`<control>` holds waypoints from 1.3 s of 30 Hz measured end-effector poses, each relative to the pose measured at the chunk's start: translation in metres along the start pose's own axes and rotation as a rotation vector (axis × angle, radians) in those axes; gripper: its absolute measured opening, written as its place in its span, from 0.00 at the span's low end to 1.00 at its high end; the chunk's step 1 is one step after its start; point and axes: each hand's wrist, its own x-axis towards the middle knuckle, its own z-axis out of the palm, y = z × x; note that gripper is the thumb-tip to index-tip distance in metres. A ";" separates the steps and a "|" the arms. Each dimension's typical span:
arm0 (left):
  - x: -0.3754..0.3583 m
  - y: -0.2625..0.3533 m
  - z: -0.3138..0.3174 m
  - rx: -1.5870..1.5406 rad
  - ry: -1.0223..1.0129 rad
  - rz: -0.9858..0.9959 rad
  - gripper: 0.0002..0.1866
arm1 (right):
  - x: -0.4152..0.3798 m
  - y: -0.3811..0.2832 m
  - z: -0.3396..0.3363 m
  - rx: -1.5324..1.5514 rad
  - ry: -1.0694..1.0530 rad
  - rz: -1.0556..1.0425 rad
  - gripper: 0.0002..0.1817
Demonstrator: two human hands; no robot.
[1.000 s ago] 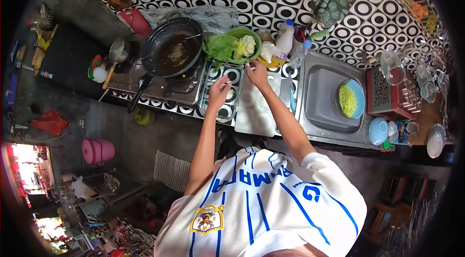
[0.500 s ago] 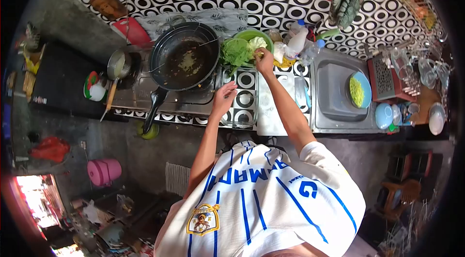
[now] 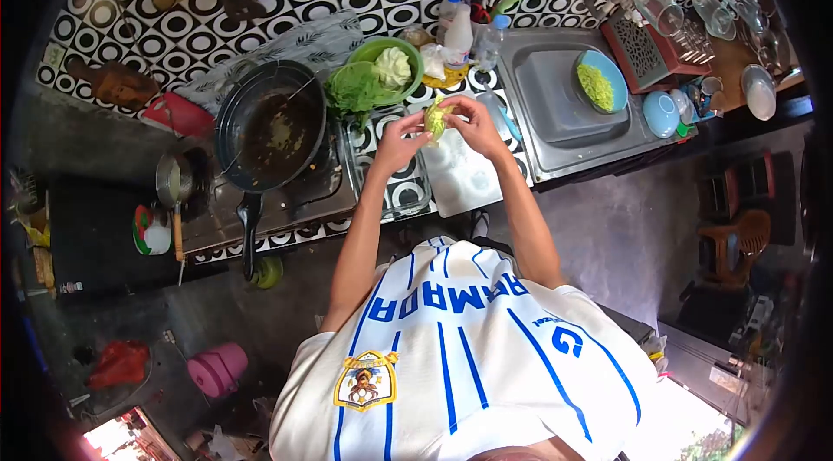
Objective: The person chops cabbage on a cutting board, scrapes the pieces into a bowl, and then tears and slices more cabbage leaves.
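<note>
Between both hands, over the white board (image 3: 464, 179), is a small yellow-green vegetable (image 3: 436, 121). My left hand (image 3: 402, 141) grips its left side with the fingertips. The fingers of my right hand (image 3: 473, 124) hold its right and upper side. Just behind the hands stands a green bowl (image 3: 415, 57) with a pale cabbage (image 3: 393, 68) and leafy greens (image 3: 354, 89) in it. A knife with a blue handle (image 3: 510, 124) lies by the board's right edge.
A large black wok (image 3: 278, 127) sits on the stove at left, its handle toward me. A small pot (image 3: 174, 179) is farther left. Bottles (image 3: 458, 36) stand behind the board. In the sink (image 3: 555, 144) at right, a blue bowl (image 3: 618, 83) holds shredded greens.
My right hand has come back from the bowl with the yellow-green vegetable, and my left hand has closed on it too. The view has shifted, with the counter now tilted.
</note>
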 end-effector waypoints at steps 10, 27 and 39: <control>-0.006 0.010 0.047 -0.119 0.192 0.006 0.25 | -0.031 -0.016 0.003 0.021 0.137 0.128 0.27; 0.001 0.002 0.064 -0.392 0.269 -0.056 0.26 | -0.021 0.003 -0.011 0.125 0.212 0.212 0.07; -0.004 0.008 0.066 -0.221 0.457 -0.018 0.30 | -0.015 -0.003 -0.001 0.162 0.197 0.273 0.16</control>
